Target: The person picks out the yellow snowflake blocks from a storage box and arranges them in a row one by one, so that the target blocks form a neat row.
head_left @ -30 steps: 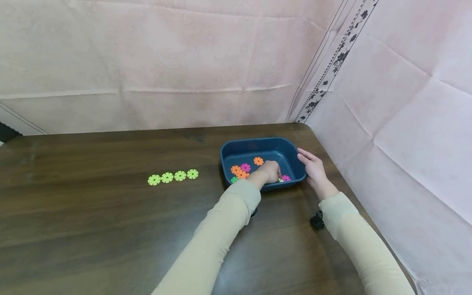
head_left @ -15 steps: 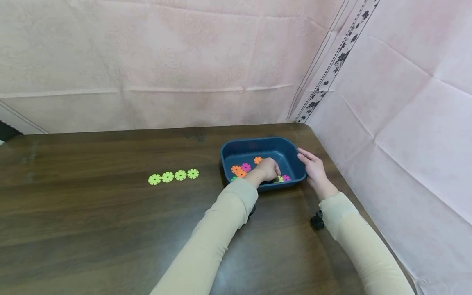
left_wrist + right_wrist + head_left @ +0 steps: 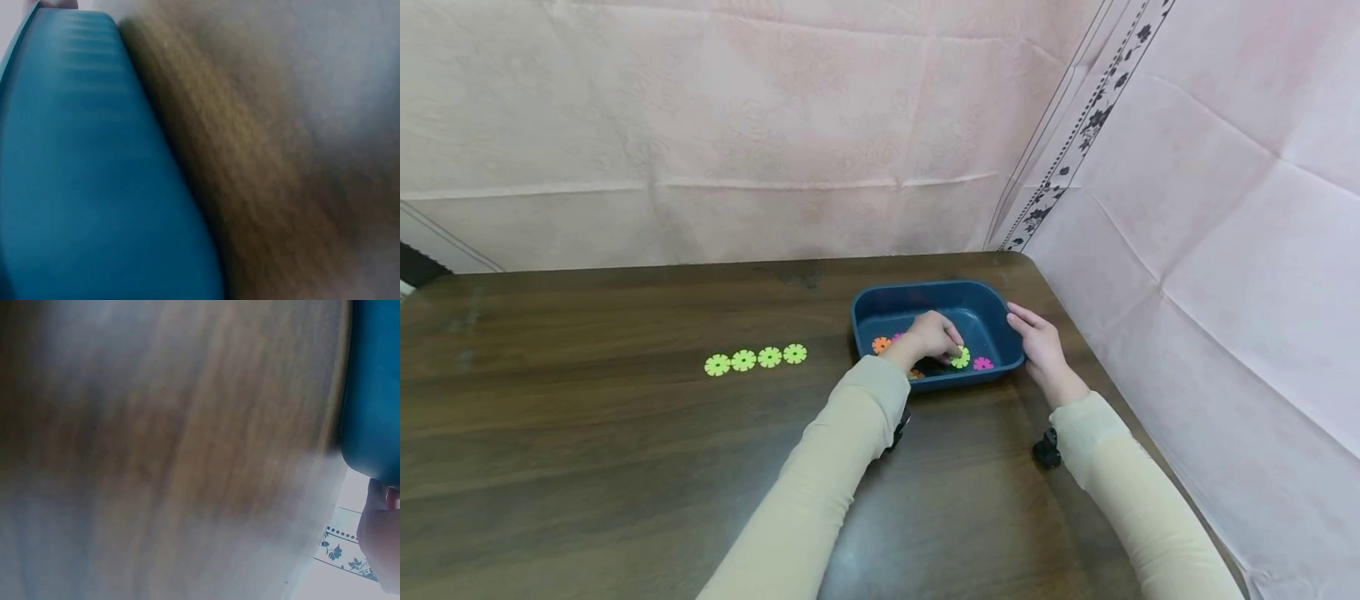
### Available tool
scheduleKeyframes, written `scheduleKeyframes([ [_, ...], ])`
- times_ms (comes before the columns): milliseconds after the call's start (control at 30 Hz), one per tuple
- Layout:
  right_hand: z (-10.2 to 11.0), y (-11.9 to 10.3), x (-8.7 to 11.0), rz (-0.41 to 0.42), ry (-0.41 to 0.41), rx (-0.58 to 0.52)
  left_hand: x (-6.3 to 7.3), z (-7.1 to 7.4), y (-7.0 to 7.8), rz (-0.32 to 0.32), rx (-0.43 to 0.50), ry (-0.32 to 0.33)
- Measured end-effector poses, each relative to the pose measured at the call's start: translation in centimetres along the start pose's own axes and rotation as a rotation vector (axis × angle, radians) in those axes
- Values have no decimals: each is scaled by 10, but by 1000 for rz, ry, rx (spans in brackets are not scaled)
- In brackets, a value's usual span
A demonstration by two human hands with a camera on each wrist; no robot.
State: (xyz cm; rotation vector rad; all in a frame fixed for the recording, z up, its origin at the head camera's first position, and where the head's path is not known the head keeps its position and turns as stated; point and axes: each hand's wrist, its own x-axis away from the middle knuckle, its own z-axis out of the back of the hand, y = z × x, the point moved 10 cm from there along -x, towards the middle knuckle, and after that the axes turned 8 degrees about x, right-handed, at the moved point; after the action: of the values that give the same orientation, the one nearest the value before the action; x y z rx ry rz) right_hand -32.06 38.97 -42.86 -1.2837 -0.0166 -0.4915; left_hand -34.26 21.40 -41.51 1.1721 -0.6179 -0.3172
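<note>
My left hand (image 3: 929, 335) is inside the blue plastic bin (image 3: 970, 380), pinching a yellow-green flower-shaped disc (image 3: 961, 358) by its edge. In the head view, my right hand (image 3: 1041, 345) grips the bin's right end at the rim. Near the left hand, a pink disc (image 3: 982, 364) lies on the bin's floor. At the left inside the bin are an orange disc (image 3: 881, 344) and others, partly covered by the left hand and wrist. The left wrist view is mostly filled by the bin's outer wall (image 3: 106, 162). In the right wrist view, the right hand's fingers (image 3: 381, 540) show at the bin's corner.
On the brown wooden table (image 3: 625, 467), several yellow-green discs (image 3: 743, 360) lie in a row left of the bin. Pale cloth (image 3: 775, 133) hangs behind the table and along its right side. The bin stands near the table's back right corner.
My left hand has risen slightly and shifted left within the bin, and the yellow-green disc now shows between its fingers. The right hand stays at the rim.
</note>
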Motion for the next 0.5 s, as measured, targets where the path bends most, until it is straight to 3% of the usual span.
scheduleKeyframes([
  [300, 0, 0, 2, -4, -2, -3, 5, 12, 2, 16, 107, -25],
  [500, -1, -1, 1, -3, -8, -3, 9, 33, 5, 28, 177, -43],
])
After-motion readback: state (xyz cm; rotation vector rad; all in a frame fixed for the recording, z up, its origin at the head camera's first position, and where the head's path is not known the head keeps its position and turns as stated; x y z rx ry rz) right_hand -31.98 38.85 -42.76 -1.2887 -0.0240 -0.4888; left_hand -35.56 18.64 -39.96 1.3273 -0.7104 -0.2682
